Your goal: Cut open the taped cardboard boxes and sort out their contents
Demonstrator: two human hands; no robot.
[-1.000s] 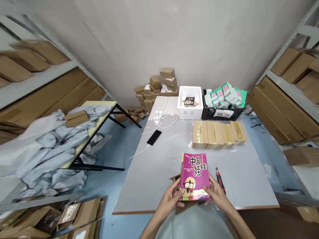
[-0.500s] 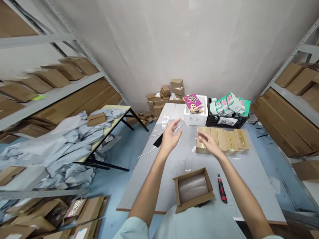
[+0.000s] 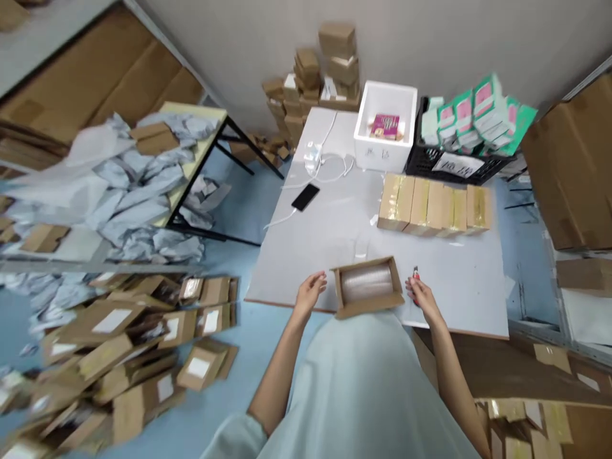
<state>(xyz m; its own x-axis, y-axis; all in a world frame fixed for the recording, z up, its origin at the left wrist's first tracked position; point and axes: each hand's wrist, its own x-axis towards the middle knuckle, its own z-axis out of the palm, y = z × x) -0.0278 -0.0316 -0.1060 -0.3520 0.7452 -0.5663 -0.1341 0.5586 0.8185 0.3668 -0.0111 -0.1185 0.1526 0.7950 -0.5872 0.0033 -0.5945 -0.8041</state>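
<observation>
An open cardboard box (image 3: 367,284) sits at the table's near edge, with a clear plastic-looking roll or wrap (image 3: 366,282) inside. My left hand (image 3: 310,293) is just left of the box, open and apart from it. On the other side, my right hand (image 3: 421,296) hovers over a red and black utility knife (image 3: 415,274), partly covering it. Its fingers look loosely spread; whether they touch the knife is hidden. A purple printed packet (image 3: 385,126) lies inside the white foam bin (image 3: 385,159) at the back.
A row of taped cardboard boxes (image 3: 433,207) stands before a black crate (image 3: 478,171) of green and pink cartons (image 3: 490,108). A phone (image 3: 305,197) with white cables lies left. A side table (image 3: 184,175) holds grey mailing bags; parcels (image 3: 129,331) cover the floor at lower left.
My hands have drawn back from the far part of the table to either side of the open box. The purple packet now sits lower inside the white bin. The view has tilted down.
</observation>
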